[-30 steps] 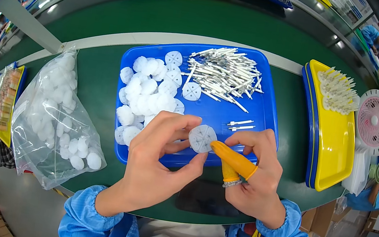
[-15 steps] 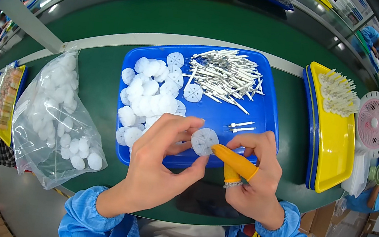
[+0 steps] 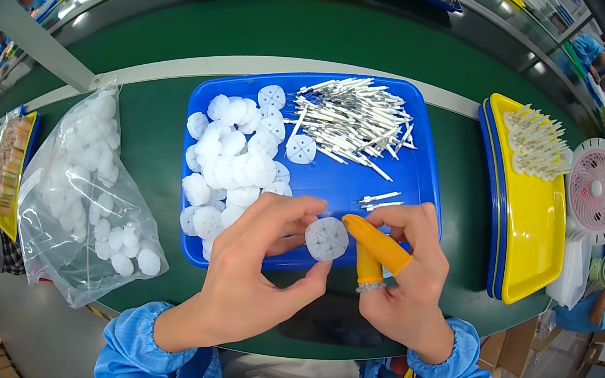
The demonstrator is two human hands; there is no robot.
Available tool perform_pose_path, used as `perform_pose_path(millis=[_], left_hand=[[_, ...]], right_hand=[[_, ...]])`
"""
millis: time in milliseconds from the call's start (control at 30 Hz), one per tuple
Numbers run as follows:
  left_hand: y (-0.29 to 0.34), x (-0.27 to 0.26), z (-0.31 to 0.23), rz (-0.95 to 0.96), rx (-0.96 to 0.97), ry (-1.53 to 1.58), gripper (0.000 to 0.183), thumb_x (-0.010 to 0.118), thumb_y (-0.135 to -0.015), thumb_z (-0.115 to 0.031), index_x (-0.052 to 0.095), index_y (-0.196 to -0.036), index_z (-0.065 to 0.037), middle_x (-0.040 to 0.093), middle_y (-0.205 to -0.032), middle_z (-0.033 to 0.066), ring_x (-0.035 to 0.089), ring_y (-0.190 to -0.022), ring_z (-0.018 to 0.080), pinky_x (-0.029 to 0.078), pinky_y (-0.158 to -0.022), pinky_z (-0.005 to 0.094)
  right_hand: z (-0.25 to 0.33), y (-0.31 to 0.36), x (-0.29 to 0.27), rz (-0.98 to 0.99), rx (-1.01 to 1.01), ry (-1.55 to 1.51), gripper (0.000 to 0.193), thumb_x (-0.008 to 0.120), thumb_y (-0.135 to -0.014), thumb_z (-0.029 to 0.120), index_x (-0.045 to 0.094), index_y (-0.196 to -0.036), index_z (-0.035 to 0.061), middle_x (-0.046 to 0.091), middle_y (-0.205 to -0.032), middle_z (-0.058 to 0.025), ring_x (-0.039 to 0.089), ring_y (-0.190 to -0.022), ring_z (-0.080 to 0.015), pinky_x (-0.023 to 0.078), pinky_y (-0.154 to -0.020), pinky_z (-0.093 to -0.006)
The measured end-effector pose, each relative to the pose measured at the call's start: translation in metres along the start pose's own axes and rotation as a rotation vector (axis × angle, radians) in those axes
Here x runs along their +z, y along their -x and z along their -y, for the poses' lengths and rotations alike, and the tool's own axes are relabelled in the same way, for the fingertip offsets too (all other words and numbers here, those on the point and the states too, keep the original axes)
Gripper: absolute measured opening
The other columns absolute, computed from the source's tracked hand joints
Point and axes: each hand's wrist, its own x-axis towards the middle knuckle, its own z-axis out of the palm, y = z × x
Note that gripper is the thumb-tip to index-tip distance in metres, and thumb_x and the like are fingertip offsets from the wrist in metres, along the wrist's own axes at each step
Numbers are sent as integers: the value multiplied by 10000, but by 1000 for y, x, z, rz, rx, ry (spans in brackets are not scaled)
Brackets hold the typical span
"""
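Note:
My left hand (image 3: 250, 259) pinches a round, translucent white plastic disc (image 3: 326, 239) by its edge, between thumb and fingers. Radial slots mark the disc's face. My right hand (image 3: 406, 273) wears yellow finger cots (image 3: 381, 248) on thumb and forefinger, which are drawn together right beside the disc's upper right edge. Whatever lies between those two fingertips is hidden. Both hands are above the near side of a blue tray (image 3: 415, 182). Many similar discs (image 3: 233, 160) are heaped in its left part, and thin white sticks with metal ends (image 3: 355, 115) are piled at its far right.
A clear plastic bag of white discs (image 3: 90, 190) lies left of the tray. On the right, stacked trays topped by a yellow one (image 3: 530, 244) carry white pin-like parts (image 3: 537, 141), beside a pink-and-white fan (image 3: 597, 184). A few sticks (image 3: 380, 200) lie apart near my right hand.
My right fingertips have moved off the disc's face to its upper right edge. The disc has turned slightly in my left hand, which stays nearly in place.

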Motion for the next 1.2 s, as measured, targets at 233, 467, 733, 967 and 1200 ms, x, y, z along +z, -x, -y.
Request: perform_pose_path(millis=[233, 467, 733, 967, 1200], left_hand=[[0, -1, 2, -6, -8, -13, 619, 794, -835, 143, 608, -1414, 31, 602, -1251, 109, 732, -1225, 244, 646, -1013, 359], [1, 1, 3, 3, 11, -51, 634, 807, -827, 130, 610, -1420, 22, 620, -1218, 112, 740, -1198, 228, 647, -1003, 353], [1, 3, 2, 35, 52, -117, 652, 839, -816, 82, 621, -1425, 4, 645, -1217, 123, 751, -1151, 214, 656, -973, 351], [1, 3, -2, 48, 21, -127, 651, 836, -813, 87, 619, -1423, 11, 643, -1205, 127, 757, -1144, 226, 664, -976, 367], [1, 3, -1, 45, 16, -115, 653, 830, -814, 100, 614, -1424, 12, 644, -1216, 133, 760, -1136, 224, 669, -968, 366]], right_hand=[[-2, 3, -3, 8, -39, -2, 613, 693, -508, -75, 840, -1101, -35, 702, -1118, -136, 572, -875, -300, 465, -634, -360], [1, 1, -4, 58, -10, 3, 585, 694, -515, -78, 833, -1082, -40, 691, -1162, -148, 568, -921, -323, 487, -676, -370], [-1, 0, -1, 68, -27, -5, 541, 704, -545, -83, 821, -1073, -63, 676, -1210, -160, 565, -944, -337, 514, -722, -396], [0, -1, 0, 113, -49, -35, 516, 689, -548, -86, 810, -1049, -71, 665, -1221, -168, 562, -976, -347, 509, -735, -411], [-1, -1, -2, 83, 0, -29, 533, 660, -562, -91, 816, -1070, -55, 674, -1194, -166, 572, -976, -345, 514, -728, -401]])
